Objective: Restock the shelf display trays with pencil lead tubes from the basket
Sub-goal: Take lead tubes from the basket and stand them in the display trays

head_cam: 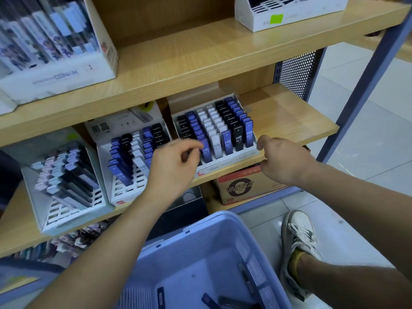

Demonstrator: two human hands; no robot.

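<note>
Down low, the lavender basket sits beside a white sneaker, with a few dark lead tubes loose on its floor. Up at the shelf, the left hand has its fingers curled, thumb and forefinger drawn together at the front row of the right-hand display tray. Pinching a tube? Blur hides it. The right hand curls at that tray's front right corner; grip or mere touch, can't tell. Black, blue and white HB 0.7 tubes pack the tray. Leftward stand the middle tray and left tray, both part-filled.
</note>
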